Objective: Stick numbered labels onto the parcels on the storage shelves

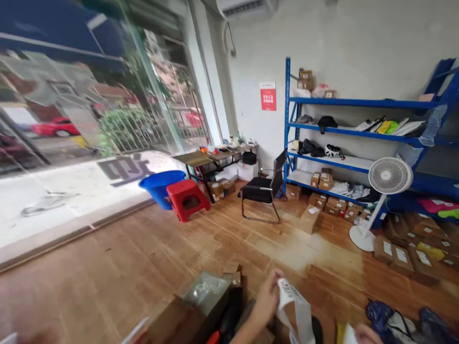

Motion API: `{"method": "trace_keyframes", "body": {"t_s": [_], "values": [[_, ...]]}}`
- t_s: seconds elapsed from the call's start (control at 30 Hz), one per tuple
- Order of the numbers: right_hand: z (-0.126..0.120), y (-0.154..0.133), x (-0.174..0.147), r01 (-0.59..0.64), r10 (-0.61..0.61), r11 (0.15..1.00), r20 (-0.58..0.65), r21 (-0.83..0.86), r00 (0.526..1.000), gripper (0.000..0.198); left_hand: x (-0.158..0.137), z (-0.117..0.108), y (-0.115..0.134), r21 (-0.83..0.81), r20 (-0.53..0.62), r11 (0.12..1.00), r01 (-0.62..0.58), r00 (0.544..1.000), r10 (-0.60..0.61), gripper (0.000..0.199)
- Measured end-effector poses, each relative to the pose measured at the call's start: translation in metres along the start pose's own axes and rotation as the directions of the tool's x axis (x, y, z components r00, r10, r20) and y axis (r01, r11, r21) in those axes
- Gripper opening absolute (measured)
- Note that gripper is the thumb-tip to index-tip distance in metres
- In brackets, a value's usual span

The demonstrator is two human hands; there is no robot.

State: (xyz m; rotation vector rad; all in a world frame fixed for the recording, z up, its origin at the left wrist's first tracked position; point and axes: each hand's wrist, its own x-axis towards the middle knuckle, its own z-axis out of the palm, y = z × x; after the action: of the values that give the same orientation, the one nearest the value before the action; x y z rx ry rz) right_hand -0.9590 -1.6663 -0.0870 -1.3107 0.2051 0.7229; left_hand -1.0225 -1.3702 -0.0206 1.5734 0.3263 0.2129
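Near the bottom middle, my left hand (269, 297) pinches the upper end of a white label strip (304, 313). The strip hangs in a loop and carries dark print near my fingers. At the bottom edge, my right hand (366, 333) is blurred and mostly cut off. Its visible fingers look closed beside a white piece (350, 334) whose kind I cannot make out. Left of my left hand are cardboard boxes (172, 317), with a parcel under clear plastic (208, 289) among them. A small red object (214, 337) shows below.
A red stool (186, 198) and blue tub (158, 184) stand by the window. Beyond are a black chair (261, 186), a table (197, 158) and blue shelves (344, 167). A white fan (390, 177), cardboard parcels (401, 255) and dark blue bags (380, 313) occupy the right side.
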Motion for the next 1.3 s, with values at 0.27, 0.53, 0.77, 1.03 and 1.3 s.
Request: {"method": "trace_keyframes", "body": {"t_s": [0.27, 0.53, 0.77, 1.03, 1.3], "values": [[0.118, -0.215, 0.185, 0.293, -0.288, 0.954, 0.445, 0.058, 0.848, 0.041, 0.127, 0.019, 0.050, 0.223, 0.313, 0.974, 0.051, 0.942, -0.121, 0.046], [0.247, -0.238, 0.293, 0.617, -0.476, 0.787, 0.623, -0.014, 0.621, 0.019, 0.285, -0.062, 0.041, -0.147, -0.177, 0.988, -0.052, 0.984, 0.026, 0.078], [0.375, -0.226, 0.431, 0.574, -0.340, 0.807, 0.688, -0.137, 0.641, 0.018, 0.422, -0.209, 0.058, -0.311, -0.184, 0.948, 0.069, 0.974, -0.132, 0.069], [0.536, -0.316, 0.556, 0.576, -0.327, 0.812, 0.745, -0.094, 0.582, 0.045, 0.528, -0.369, 0.104, -0.060, 0.010, 0.987, 0.152, 0.988, -0.152, 0.067], [0.717, -0.341, 0.695, 0.583, 0.095, 0.770, 0.951, -0.258, 0.296, 0.060, 0.649, -0.503, 0.107, -0.024, 0.020, 0.994, 0.105, 0.994, -0.104, 0.041]]}}
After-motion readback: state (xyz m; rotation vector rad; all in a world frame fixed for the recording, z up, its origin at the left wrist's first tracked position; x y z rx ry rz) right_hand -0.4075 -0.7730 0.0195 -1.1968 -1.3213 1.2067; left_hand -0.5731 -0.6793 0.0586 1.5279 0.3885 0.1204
